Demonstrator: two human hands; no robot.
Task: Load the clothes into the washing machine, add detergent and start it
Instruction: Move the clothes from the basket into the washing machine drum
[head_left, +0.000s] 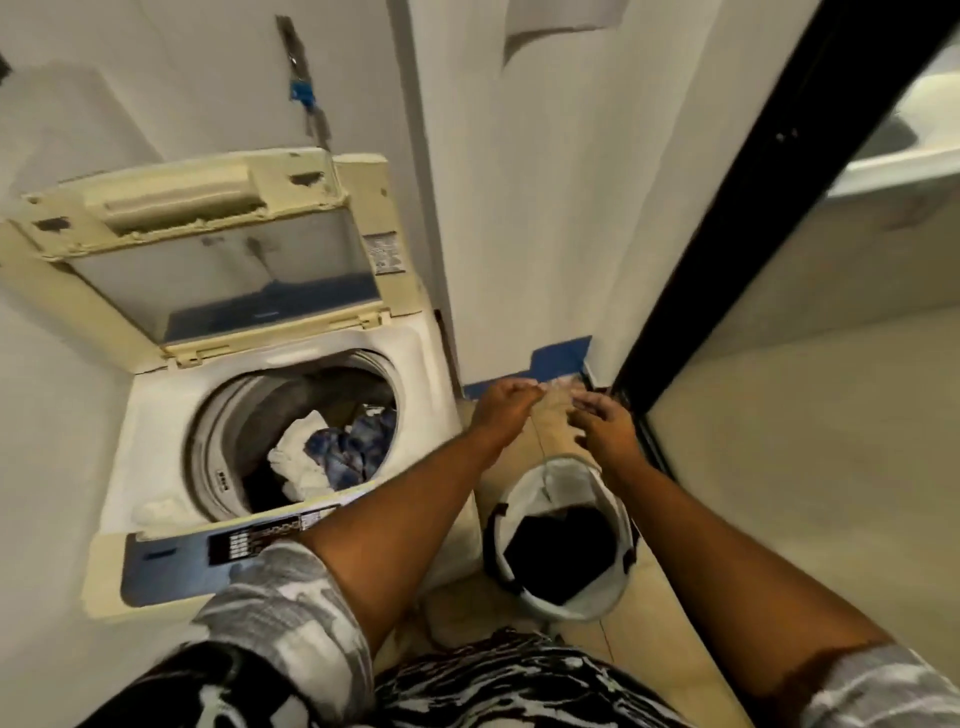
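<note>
Grip, left hand (503, 402): fingers curled in, pinching the edge of a small, pale, blurred item (558, 387) held out over the floor; what the item is cannot be told. Grip, right hand (607, 422): fingers part-spread and loosely curled just beside the same item; whether it has hold cannot be told. Both hands: raised above the laundry basket (608, 499), near the wall corner. Washing machine (431, 364): top-loading, cream and white, set to the left against the wall; lid (218, 260) folded upright at the back, drum open. Clothes in drum (332, 447): white piece and blue patterned piece on top, dark fabric beneath. White cloth (161, 512): lying on the machine's top deck at the near-left rim of the drum. Control panel (249, 543): blue and black, along the near edge, partly covered by the left sleeve (280, 608). Laundry basket: round, white mesh with dark handles, standing on the tiled floor (644, 639) just right of the machine, between the two forearms; dark garment (561, 556) inside. Blue tape (558, 356): along the foot of the wall behind the hands. Black door frame (769, 182): running diagonally at right, close beside the basket.
</note>
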